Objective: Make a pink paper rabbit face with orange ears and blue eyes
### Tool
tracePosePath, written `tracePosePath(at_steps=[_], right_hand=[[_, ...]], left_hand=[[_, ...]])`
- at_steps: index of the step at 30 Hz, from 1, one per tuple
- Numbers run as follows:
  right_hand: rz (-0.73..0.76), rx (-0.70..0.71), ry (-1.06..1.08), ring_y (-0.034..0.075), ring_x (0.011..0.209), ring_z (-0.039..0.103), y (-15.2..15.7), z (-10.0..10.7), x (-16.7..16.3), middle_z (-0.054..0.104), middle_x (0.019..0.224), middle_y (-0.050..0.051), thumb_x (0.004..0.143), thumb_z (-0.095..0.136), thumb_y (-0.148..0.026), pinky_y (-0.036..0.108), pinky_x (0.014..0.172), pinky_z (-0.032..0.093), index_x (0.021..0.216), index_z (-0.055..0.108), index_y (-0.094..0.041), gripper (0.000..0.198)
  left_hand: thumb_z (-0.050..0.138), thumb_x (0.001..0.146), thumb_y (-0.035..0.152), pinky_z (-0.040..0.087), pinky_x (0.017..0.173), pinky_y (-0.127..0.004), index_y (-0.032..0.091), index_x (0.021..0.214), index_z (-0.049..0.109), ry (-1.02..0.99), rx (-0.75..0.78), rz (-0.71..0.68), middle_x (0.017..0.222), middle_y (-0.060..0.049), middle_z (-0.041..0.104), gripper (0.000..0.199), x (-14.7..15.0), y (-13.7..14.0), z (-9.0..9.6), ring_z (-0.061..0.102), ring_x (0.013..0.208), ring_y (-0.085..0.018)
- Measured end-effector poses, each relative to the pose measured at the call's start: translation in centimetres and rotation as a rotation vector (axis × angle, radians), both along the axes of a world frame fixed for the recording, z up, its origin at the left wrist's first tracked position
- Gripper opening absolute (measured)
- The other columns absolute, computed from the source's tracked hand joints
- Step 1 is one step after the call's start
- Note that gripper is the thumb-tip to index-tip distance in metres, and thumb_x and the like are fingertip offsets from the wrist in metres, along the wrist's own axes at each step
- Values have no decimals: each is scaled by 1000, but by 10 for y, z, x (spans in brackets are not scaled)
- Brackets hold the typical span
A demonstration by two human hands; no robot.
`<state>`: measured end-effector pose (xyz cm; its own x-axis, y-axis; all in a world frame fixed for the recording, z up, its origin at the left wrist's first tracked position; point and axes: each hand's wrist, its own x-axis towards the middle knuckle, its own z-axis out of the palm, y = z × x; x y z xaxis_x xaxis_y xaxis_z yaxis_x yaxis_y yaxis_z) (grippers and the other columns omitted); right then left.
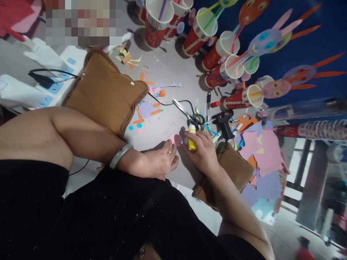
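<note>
The left hand (160, 159), closed narrow, holds 1 pink paper circle (175, 138) by its edge. The right hand (201, 148), just beside, holds 1 yellow bottle (192, 145). Beyond both hands, red cups (193, 39) with paper faces (262, 43) look already done; this circle shows no face, so it seems unfinished.

The paper disc (175, 138) is coloured pink, and the small bottle (192, 145) is coloured yellow (white is shown near its top). The large cushion (108, 90) is finished in tan brown; the cups (193, 40) are patterned in red and white.
</note>
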<state>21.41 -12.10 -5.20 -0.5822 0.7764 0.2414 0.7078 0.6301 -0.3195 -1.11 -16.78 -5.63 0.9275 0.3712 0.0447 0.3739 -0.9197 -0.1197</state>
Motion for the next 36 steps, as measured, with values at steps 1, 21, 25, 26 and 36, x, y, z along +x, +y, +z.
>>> tracePosePath(at_steps=[1,21,25,26,36], right_hand=[[-7,16,-10,29,94,74,-4,-2,4,79,104,6,88,70,-22,54,94,59,124,62,-33,38],[-399,-294,684,14,49,62,-19,18,-19,73,77,2,95,66,-50,30,45,55,113,74,-28,30],[-440,-377,640,13,54,63,-13,16,-24,74,86,4,89,73,-44,27,45,53,105,73,-25,25],[-443,-378,624,13,56,64,-12,15,-24,75,89,4,88,73,-42,27,46,53,104,73,-24,23],[-240,-209,344,13,56,64,-9,2,-29,77,85,2,88,70,-35,28,54,56,99,66,-25,15]], left_hand=[[62,83,80,48,95,-57,5,138,63,0,0,-2,137,-38,62,93,0,0,-1,65,122,-52],[63,90,71,47,103,-58,4,145,58,51,-90,7,139,-34,63,87,-7,3,16,63,127,-51],[66,87,71,46,104,-59,3,143,60,15,-92,19,138,-34,63,88,-7,2,15,63,127,-51],[66,87,71,46,104,-58,4,142,60,4,-91,21,138,-34,63,87,-7,2,14,63,126,-50],[63,90,71,42,110,-58,2,139,62,14,-79,-4,129,-30,70,85,-6,2,13,65,126,-46]])
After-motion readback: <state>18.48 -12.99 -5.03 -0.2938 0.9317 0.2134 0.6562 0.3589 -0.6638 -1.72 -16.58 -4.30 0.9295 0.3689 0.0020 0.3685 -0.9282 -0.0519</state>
